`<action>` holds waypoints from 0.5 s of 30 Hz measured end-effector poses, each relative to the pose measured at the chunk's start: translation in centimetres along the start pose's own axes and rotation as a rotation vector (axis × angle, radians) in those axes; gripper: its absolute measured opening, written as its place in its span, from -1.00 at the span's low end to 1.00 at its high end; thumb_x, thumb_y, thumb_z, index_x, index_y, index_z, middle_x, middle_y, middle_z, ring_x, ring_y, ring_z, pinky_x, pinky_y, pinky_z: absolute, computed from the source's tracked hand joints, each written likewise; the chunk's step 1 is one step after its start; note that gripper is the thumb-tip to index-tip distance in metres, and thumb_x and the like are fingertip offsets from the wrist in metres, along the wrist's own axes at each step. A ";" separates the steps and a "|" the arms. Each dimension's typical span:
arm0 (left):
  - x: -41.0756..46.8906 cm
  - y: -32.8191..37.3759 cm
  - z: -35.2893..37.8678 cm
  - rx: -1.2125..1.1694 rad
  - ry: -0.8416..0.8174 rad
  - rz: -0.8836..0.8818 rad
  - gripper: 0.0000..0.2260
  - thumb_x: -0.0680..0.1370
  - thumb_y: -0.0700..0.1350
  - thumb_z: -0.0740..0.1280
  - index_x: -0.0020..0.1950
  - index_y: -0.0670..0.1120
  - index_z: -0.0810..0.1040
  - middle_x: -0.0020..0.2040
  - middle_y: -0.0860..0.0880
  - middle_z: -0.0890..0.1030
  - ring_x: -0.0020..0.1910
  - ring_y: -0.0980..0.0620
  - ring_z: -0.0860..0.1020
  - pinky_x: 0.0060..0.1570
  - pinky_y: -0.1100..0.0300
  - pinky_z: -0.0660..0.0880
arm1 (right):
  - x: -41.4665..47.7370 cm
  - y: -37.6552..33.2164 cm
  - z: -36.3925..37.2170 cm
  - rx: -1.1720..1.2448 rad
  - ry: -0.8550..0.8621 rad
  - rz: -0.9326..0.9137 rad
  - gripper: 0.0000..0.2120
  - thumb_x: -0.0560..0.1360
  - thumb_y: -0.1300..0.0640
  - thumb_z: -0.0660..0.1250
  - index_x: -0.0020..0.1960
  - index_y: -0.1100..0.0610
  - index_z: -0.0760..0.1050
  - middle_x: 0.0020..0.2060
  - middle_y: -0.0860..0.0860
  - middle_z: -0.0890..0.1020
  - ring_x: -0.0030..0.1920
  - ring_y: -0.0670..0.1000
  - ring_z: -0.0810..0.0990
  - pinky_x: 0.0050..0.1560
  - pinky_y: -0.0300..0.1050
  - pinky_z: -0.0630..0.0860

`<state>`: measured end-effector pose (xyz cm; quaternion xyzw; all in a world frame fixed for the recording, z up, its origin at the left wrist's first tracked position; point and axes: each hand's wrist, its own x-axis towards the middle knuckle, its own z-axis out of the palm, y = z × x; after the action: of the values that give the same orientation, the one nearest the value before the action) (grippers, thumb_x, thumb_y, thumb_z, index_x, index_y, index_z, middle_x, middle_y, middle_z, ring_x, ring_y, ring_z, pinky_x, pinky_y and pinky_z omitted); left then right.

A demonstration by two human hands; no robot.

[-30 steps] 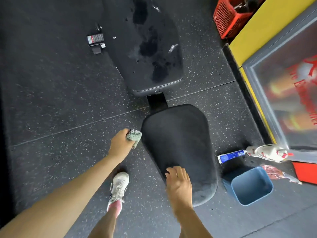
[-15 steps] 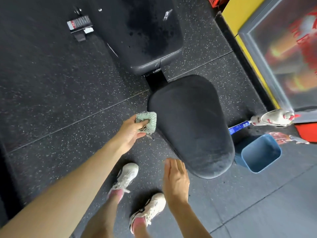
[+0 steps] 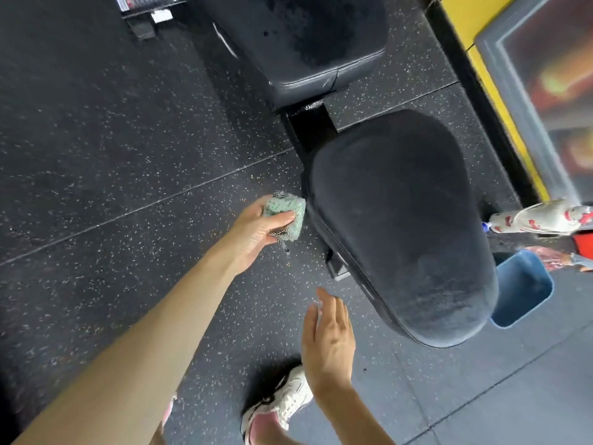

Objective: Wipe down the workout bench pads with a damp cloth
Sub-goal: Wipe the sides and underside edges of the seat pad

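Clamping a green cloth [image 3: 285,209] at the seat pad's [image 3: 401,220] nine-o'clock edge: my left grip [image 3: 253,231]. My right grip [image 3: 330,342], at seven o'clock, lies flat, fingers straight, empty.

seat pad [image 3: 401,220] near, back pad [image 3: 305,36] behind it | cloth [image 3: 284,213] in left hand [image 3: 253,232], against seat pad's left edge | right hand [image 3: 330,342] nearer, left of pad, apart from it | bin [image 3: 519,317] on floor, right of pad | bottle [image 3: 539,216] behind bin
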<state>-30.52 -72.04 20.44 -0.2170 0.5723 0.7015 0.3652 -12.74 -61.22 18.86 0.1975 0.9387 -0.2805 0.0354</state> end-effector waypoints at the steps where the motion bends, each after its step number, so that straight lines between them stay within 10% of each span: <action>1: 0.4 -0.1 0.1 0.020 0.002 0.016 -0.56 0.41 -0.21 0.44 0.27 -0.09 0.45 0.06 -0.02 0.64 -0.05 0.09 0.63 -0.01 0.13 0.53 | 0.5 0.0 0.6 0.001 -0.009 -0.006 -0.67 0.59 0.07 0.00 0.18 0.12 0.47 -0.11 -0.01 0.60 -0.12 0.01 0.57 -0.15 -0.07 0.59; 11: 2.6 -1.8 0.5 0.246 0.110 0.554 -0.76 0.43 -0.38 0.40 -0.03 -0.10 0.51 -0.15 -0.03 0.59 -0.17 0.12 0.55 -0.10 0.17 0.51 | 6.4 1.2 6.5 0.212 0.084 0.181 -0.72 0.62 0.12 0.06 0.21 0.17 0.46 0.10 -0.06 0.56 0.06 0.05 0.55 -0.01 -0.11 0.45; 15: 4.6 -2.8 0.3 0.273 0.097 0.684 -0.80 0.37 -0.23 0.42 -0.03 -0.10 0.53 -0.13 -0.12 0.60 -0.15 -0.02 0.58 -0.13 0.00 0.52 | 9.9 0.5 7.5 0.427 0.207 0.215 -0.71 0.59 0.15 0.13 -0.28 -0.02 0.41 -0.37 -0.20 0.41 -0.32 -0.01 0.45 -0.18 -0.06 0.38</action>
<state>-31.30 -70.35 15.35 0.0043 0.7165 0.6892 0.1077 -22.01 -61.43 10.57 0.3268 0.8304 -0.4453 -0.0737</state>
